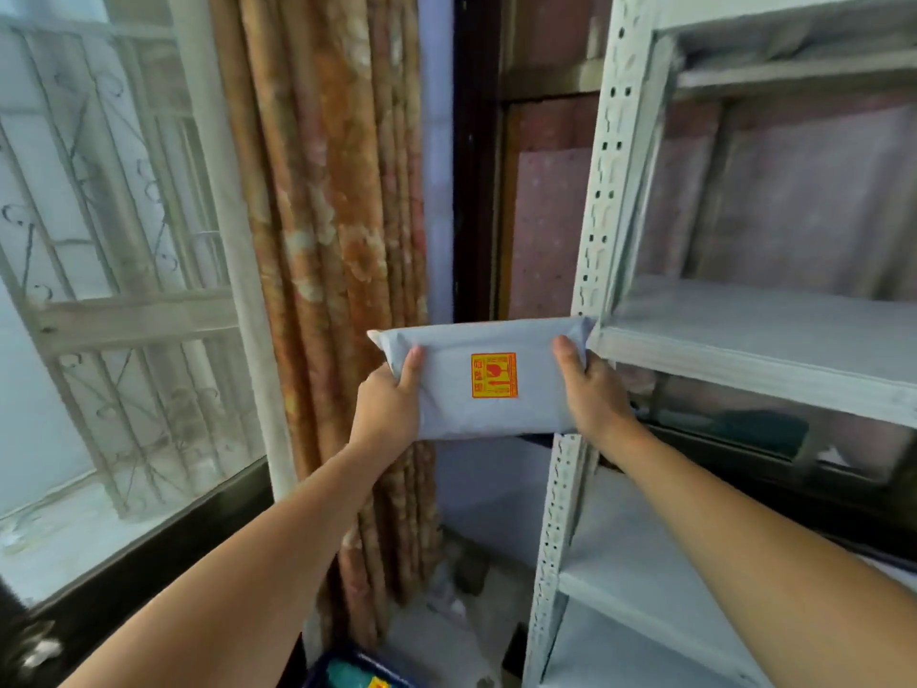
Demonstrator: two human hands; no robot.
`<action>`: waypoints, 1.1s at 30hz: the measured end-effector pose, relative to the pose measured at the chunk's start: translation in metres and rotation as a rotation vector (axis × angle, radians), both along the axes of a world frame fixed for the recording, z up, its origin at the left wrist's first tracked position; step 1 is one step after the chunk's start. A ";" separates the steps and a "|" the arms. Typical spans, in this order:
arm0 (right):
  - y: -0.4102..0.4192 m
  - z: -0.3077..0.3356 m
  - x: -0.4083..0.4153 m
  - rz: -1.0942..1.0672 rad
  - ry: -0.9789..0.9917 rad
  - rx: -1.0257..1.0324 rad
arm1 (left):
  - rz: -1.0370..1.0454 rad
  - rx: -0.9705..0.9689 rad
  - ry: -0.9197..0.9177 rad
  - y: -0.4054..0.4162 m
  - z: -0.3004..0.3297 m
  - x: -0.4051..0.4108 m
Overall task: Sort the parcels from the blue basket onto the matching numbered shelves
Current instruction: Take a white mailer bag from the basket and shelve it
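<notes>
This looks like a room in a home used for storing and sorting parcels. Left of the left hand (387, 404) hangs a faded orange floral curtain (327, 240), and farther left a window (99, 290) shows a white ornate metal grille outside. Right of the right hand (595, 394) stands a white slotted-steel shelving rack (610, 191) with plain boards, set against a pinkish patterned wall (546, 225). Between the hands is a grey mailing parcel (491, 384) with an orange fragile sticker. Below the forearms, a blue basket (342, 672) sits on the floor.
</notes>
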State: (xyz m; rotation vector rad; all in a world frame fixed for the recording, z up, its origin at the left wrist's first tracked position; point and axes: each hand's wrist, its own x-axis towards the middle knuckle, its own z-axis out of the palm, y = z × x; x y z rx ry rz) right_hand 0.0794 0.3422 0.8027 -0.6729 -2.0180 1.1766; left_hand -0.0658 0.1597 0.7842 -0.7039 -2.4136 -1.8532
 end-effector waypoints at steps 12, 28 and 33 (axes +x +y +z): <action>0.020 0.020 0.196 -0.346 0.016 0.012 | -0.395 0.044 -0.032 0.076 0.022 0.141; 0.062 0.024 0.445 -0.498 0.061 -0.034 | -0.606 0.049 0.016 0.160 0.035 0.361; 0.068 0.026 0.476 -0.487 0.047 -0.027 | -0.589 0.031 0.047 0.167 0.037 0.395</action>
